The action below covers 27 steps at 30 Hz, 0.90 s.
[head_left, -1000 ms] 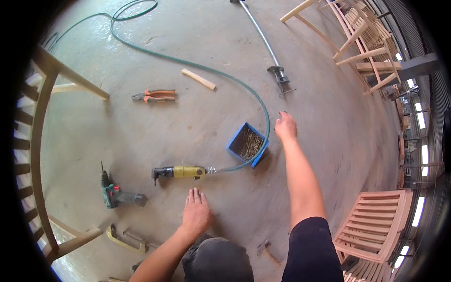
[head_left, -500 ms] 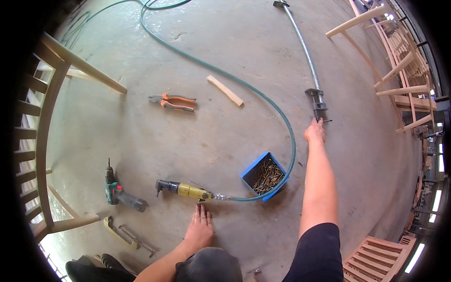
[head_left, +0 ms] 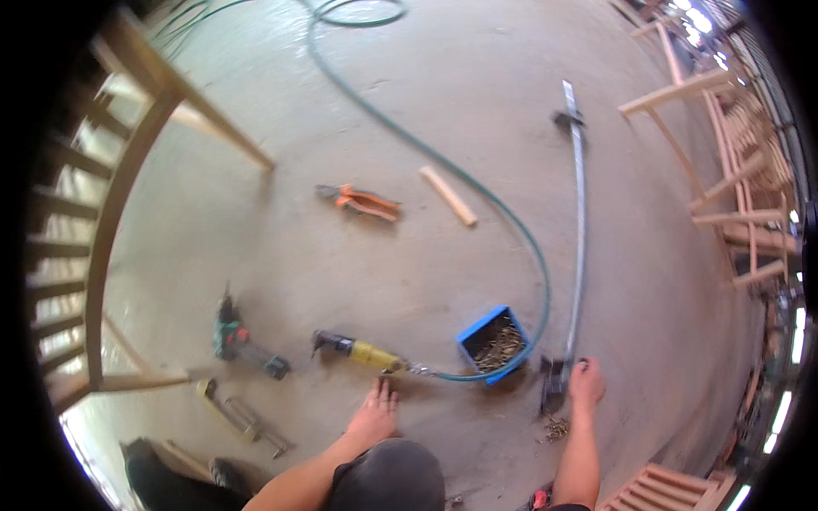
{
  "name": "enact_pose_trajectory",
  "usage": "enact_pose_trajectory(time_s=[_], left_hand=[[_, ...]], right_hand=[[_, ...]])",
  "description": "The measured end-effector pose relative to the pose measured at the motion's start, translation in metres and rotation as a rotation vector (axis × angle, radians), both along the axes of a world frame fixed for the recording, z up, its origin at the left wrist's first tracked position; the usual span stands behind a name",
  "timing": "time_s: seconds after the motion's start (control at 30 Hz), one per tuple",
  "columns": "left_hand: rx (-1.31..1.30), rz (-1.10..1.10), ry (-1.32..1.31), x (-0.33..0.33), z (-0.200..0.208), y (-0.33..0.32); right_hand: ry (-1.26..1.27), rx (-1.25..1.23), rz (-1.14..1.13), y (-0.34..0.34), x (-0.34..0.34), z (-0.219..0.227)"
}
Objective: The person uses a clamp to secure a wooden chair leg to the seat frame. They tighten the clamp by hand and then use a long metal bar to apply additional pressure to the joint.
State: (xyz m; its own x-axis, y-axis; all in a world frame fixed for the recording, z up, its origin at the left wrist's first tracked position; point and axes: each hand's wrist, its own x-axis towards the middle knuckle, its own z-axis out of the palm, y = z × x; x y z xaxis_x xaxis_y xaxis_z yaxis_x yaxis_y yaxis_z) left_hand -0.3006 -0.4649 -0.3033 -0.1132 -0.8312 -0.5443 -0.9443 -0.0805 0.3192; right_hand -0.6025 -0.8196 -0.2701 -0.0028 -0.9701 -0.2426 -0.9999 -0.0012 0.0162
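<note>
A long steel bar clamp (head_left: 580,221) lies on the concrete floor at the right. My right hand (head_left: 586,383) is closed at its near end, beside the dark clamp head (head_left: 554,383). My left hand (head_left: 375,416) rests on the floor with fingers stretched out, just below a yellow pneumatic driver (head_left: 372,356). The driver joins a green air hose (head_left: 443,162). Between my hands stands a blue bin (head_left: 484,321) of screws (head_left: 501,347). A small heap of loose screws (head_left: 555,428) lies by the clamp head.
Orange-handled pliers (head_left: 362,203) and a wooden strip (head_left: 449,198) lie ahead. At the left are a cordless drill (head_left: 243,342), a C-clamp (head_left: 226,413) and a slatted wooden chair (head_left: 128,221). Wooden frames (head_left: 682,89) stand at the right, with a slatted piece (head_left: 669,490) near me.
My right hand has drawn the bar clamp toward me. My left hand stays on the floor by the driver. The view has shifted, and the loose screws now show.
</note>
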Motion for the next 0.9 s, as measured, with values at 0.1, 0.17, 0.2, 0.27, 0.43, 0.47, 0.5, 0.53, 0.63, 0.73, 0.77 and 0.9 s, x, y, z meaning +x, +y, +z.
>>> enact_pose_trajectory(time_s=[0.1, 0.17, 0.2, 0.27, 0.43, 0.47, 0.5, 0.53, 0.63, 0.73, 0.77, 0.9], left_hand=[[-0.001, -0.137, -0.025, 0.014, 0.013, -0.012], [-0.031, -0.079, -0.178, 0.005, -0.002, -0.007], [-0.063, 0.033, -0.110, 0.004, -0.010, 0.003], [-0.155, 0.236, 0.035, -0.002, -0.019, 0.024], [-0.053, 0.204, 0.011, -0.007, -0.005, 0.025], [-0.067, 0.227, 0.036, -0.007, -0.008, 0.027], [-0.080, 0.250, 0.068, -0.009, -0.014, 0.028], [-0.143, 0.370, 0.132, -0.015, -0.029, 0.032], [-0.115, 0.377, 0.230, 0.007, -0.038, 0.024], [0.114, 0.262, 0.358, 0.058, 0.010, 0.028], [0.114, 0.258, 0.363, 0.073, 0.019, 0.042], [-0.287, 0.541, 0.339, 0.157, 0.127, 0.062]], right_hand=[[-0.182, -0.048, -0.054, -0.026, -0.009, -0.046], [-0.216, -0.224, 0.070, -0.014, -0.020, -0.112], [-0.205, -0.127, 0.057, -0.008, -0.013, -0.108], [-0.157, 0.037, 0.028, 0.000, -0.008, -0.083], [-0.809, 0.326, -0.497, -0.002, 0.008, -0.062], [-0.834, 0.352, -0.517, 0.009, 0.022, -0.038], [-0.844, 0.351, -0.498, 0.020, 0.021, -0.025], [-0.827, 0.357, -0.475, 0.037, 0.019, -0.009], [-0.779, 0.362, -0.404, 0.072, 0.013, 0.037], [-0.770, 0.353, -0.370, 0.099, -0.008, 0.078], [-0.769, 0.351, -0.360, 0.107, -0.014, 0.091], [-0.838, 0.249, -0.295, 0.151, -0.025, 0.169]])
